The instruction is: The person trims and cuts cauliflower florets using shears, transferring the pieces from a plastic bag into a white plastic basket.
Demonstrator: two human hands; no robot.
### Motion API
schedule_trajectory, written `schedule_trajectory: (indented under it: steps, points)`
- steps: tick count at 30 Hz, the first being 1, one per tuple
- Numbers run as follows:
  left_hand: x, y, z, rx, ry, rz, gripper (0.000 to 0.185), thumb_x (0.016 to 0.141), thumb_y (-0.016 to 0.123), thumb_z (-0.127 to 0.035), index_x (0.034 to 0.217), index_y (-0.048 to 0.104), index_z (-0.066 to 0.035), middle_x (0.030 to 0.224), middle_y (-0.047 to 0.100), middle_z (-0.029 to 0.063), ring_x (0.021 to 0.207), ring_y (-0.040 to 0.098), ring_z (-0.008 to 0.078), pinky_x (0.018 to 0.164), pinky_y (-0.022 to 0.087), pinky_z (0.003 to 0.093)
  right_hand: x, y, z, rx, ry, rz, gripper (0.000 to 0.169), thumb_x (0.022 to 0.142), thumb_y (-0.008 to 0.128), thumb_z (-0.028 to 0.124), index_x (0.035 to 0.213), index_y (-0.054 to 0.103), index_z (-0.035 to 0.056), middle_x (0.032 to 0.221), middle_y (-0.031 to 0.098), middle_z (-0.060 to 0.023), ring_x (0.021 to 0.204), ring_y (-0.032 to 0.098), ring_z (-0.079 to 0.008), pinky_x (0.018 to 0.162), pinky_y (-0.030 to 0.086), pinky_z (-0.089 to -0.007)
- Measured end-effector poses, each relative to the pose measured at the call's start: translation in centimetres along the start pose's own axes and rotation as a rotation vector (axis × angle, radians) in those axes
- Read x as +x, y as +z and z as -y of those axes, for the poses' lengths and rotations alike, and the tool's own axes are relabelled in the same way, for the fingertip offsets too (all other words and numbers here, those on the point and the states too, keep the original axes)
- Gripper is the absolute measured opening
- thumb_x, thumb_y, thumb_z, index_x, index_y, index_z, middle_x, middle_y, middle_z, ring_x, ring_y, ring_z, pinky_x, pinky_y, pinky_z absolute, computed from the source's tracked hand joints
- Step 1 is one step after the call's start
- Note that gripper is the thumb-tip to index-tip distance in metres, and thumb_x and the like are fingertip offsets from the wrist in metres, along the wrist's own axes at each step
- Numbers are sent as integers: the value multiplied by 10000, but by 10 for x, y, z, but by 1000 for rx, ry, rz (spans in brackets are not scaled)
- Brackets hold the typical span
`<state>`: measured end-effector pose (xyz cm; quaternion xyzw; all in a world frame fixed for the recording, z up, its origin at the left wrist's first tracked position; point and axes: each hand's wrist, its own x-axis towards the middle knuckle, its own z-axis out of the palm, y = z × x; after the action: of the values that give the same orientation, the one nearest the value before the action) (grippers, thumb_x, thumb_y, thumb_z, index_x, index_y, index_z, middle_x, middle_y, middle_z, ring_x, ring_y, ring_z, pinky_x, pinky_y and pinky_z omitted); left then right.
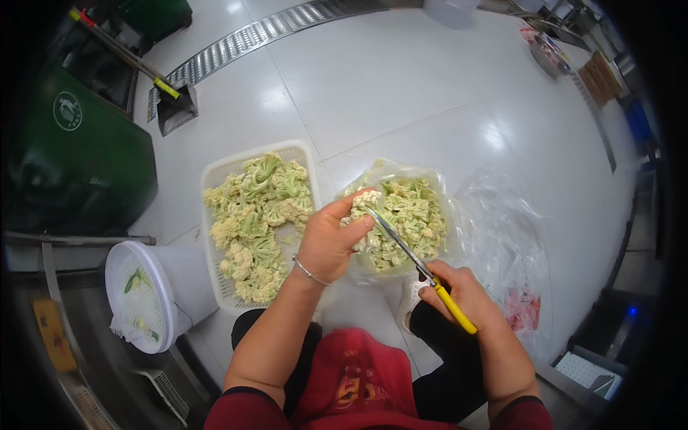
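My left hand (334,232) grips a piece of cauliflower (366,200) over the left rim of a container lined with clear plastic. Yellow-handled scissors (403,249) are in my right hand (461,290), their blades reaching up and left to the held piece. Cut cauliflower florets (416,223) fill much of the lined container (448,201). To the left, a white plastic basket (208,180) holds larger cauliflower pieces (252,226), with part of its bottom showing at the right. My fingers hide part of the held piece.
A white bucket (188,269) with scraps on its lid stands left of the basket. Clear plastic bags (500,231) lie on the tiled floor (387,91) at right. A green bin (97,156), a dustpan (179,110) and a metal drain grate (258,35) lie farther off.
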<state>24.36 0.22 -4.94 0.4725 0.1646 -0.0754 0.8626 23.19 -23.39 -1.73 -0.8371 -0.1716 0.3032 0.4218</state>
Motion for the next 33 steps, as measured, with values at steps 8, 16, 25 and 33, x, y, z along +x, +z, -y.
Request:
schedule_trajectory:
  steps: [8,16,25,33]
  points:
    - [12,12,29,33,-202,86,357,818,559,-29,1174,559,1,805,586,16,664,507,71,539,381,204,-22,-20,-16,-11,130,-9,282,832,656,292,924,553,47,631,536,-173,577,511,-364,541,412,-386]
    - [18,24,93,117,-552,-29,19,731,538,-70,746,537,-81,758,521,37,540,380,94,412,242,228,-27,-32,-60,-184,298,-137,392,847,629,380,991,587,18,768,610,-223,738,584,-404,647,460,-409]
    - [-7,62,106,-113,-722,259,128,769,557,-53,895,574,-68,731,550,-6,553,483,56,416,302,194,-11,-29,-72,347,171,-110,451,721,784,224,1037,541,14,679,584,-75,670,568,-153,623,464,-285]
    - [1,53,102,220,-714,246,119,690,624,-89,802,602,-57,683,572,4,547,483,68,457,333,200,3,-21,-71,565,216,-44,379,709,755,101,1007,525,61,672,530,5,532,476,-52,443,352,-192]
